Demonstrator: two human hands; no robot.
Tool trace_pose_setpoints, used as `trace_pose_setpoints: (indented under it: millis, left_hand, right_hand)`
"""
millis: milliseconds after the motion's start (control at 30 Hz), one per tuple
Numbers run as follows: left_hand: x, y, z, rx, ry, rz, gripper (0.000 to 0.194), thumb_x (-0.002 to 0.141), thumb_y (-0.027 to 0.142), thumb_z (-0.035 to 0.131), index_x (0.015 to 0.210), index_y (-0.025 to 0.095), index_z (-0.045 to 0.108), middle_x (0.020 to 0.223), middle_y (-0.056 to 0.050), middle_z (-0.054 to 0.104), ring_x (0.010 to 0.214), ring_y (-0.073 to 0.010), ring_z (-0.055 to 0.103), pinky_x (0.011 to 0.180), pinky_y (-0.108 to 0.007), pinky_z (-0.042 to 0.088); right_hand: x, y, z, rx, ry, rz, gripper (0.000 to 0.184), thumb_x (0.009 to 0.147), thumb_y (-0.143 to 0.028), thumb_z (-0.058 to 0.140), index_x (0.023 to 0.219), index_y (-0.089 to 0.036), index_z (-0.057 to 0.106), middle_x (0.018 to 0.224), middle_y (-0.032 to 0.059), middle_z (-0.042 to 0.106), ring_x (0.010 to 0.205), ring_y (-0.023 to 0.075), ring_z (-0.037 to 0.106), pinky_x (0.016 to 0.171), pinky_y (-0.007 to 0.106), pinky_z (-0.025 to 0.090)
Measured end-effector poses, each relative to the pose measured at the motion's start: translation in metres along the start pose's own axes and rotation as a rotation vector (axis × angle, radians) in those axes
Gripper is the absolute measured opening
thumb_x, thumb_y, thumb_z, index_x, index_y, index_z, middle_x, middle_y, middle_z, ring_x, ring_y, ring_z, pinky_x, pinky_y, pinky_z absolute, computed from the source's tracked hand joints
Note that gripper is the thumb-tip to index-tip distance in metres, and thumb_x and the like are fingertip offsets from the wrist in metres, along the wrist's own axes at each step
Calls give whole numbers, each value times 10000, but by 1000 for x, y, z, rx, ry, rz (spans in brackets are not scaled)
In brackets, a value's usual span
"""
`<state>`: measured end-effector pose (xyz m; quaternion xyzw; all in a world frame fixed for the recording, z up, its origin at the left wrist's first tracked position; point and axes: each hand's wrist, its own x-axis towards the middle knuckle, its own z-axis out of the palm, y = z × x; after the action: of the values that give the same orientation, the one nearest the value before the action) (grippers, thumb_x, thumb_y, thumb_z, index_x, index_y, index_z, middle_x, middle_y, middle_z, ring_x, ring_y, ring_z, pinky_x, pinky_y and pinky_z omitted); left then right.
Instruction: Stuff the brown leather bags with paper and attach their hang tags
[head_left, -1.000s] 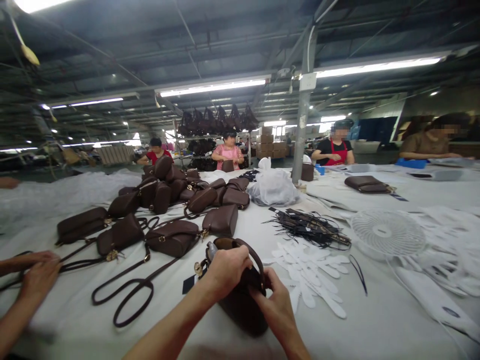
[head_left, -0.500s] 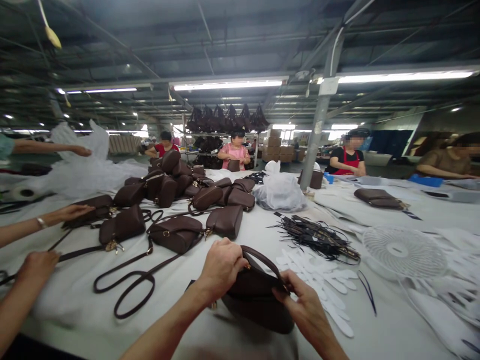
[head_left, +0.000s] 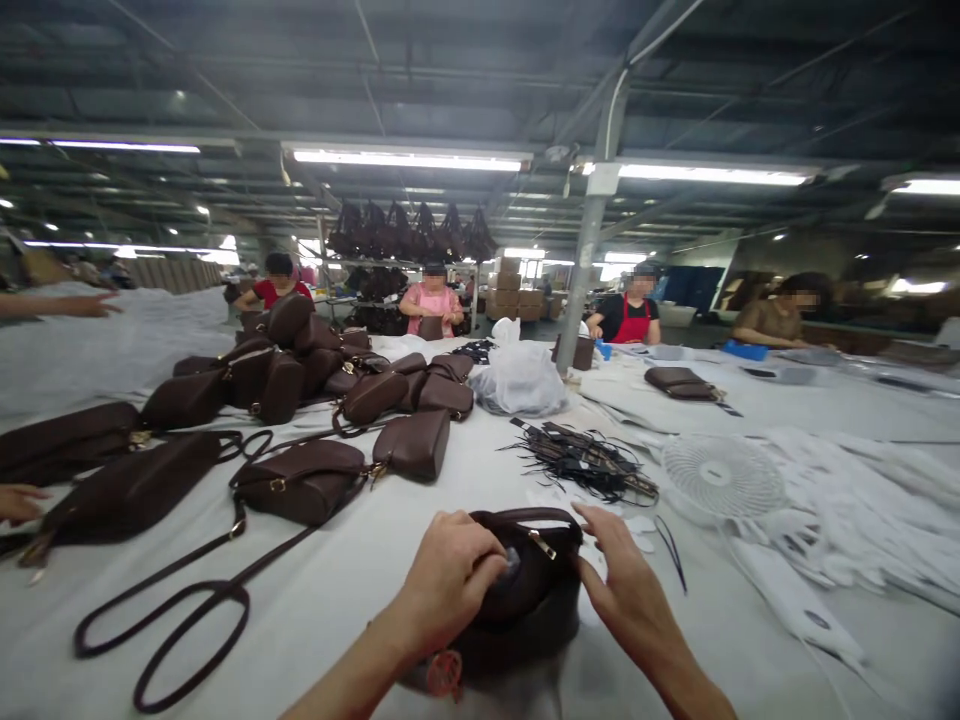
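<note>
A dark brown handbag (head_left: 525,630) stands in front of me with its top open. A gold zipper pull (head_left: 541,544) shows at the mouth, under the curved handle (head_left: 525,516). My left hand (head_left: 454,575) is closed on the left rim of the opening. By its thumb is a small greyish shiny bit that I cannot make out. My right hand (head_left: 628,575) cups the bag's right end, thumb and forefinger apart at its edge. Low on the left side hangs a round reddish charm (head_left: 444,674). The bag's inside is mostly hidden.
Brown handbags (head_left: 300,480) with long straps are heaped on the left. Black cord tags (head_left: 585,460), a white fan (head_left: 721,476) and white cut-outs (head_left: 832,500) lie right. A post (head_left: 589,260) rises behind a plastic bundle (head_left: 517,378). A co-worker's hand (head_left: 21,503) reaches in left.
The bag has turned so its open mouth and zipper pull show. My right hand's fingers have spread at its end. The view has swung right; the co-worker's arms have shifted.
</note>
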<state>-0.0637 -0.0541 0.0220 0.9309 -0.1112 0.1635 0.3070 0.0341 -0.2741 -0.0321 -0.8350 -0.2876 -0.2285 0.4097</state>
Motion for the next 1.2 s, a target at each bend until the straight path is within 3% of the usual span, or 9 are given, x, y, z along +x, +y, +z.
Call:
trace_pose_setpoints:
  millis: [67,167,267,367,500,633,833,1033,1200]
  left_hand:
    - [-4,-1,-1,-49,-1,59,142,870,194,549,840,207,687,848,-5,707,859,-175,572,831,-341,358]
    - [-8,2,-8,-72,-31,144,127,829,207,603,919,209,691,921,-26,701,947,-200,558,896,-365,360]
    - [-11,5,-14,-11,-39,165,152,782,245,669,929,229,706,989,-41,679,1100,-254,496,1021,-440,299]
    - [-14,4,-16,-16,-66,182,181,766,273,687,941,227,701,1047,-63,638,1130,-271,470,1055,-477,294]
    - [-20,-10,-14,-191,-114,248,289,825,216,597,1111,213,643,1096,-94,609,1071,-231,506,967,-389,424]
    - [-25,-21,-7,-228,-35,283,249,848,221,579,1088,208,644,1060,-100,626,1052,-230,524,949,-396,443]
    - [-24,-13,4,-57,14,354,124,832,203,592,955,200,609,1148,-69,640,1106,-234,518,1067,-465,327]
    - [-18,-11,16,32,-20,299,156,860,116,487,914,220,591,807,9,667,827,-166,574,1084,-496,269]
    - [-17,-20,9,-231,12,331,133,869,223,553,970,228,639,1023,-42,689,985,-199,582,1088,-476,295]
  right_hand:
    - [-10,-18,-2,-59,109,-42,292,866,-286,476,1128,-213,582,1031,91,625,808,201,612,704,336,539]
    - [-19,-49,-2,-29,-45,-14,245,886,-349,527,1080,-219,599,891,62,634,673,170,603,585,273,526]
    - [-21,-65,6,-38,-151,85,343,884,-385,534,1179,-211,551,941,72,658,712,195,641,625,299,540]
    - [-15,-64,15,-14,-205,114,305,923,-328,447,1180,-195,544,857,59,674,728,208,657,655,309,530]
    - [-3,-62,14,-30,-242,-44,273,914,-182,379,1053,-201,613,937,86,648,865,217,629,779,339,510]
    - [7,-65,4,-115,-359,-125,297,847,-99,424,1054,-203,611,922,72,593,835,198,594,753,315,508]
    - [20,-62,-8,-194,-407,-177,273,888,-145,365,857,-204,629,824,42,568,726,162,580,651,267,488]
    - [24,-65,4,264,-349,212,253,920,-328,382,851,-185,579,610,-12,584,507,126,581,514,238,520]
    - [21,-61,10,316,-363,220,296,896,-353,413,963,-165,632,671,9,602,558,133,598,539,251,541]
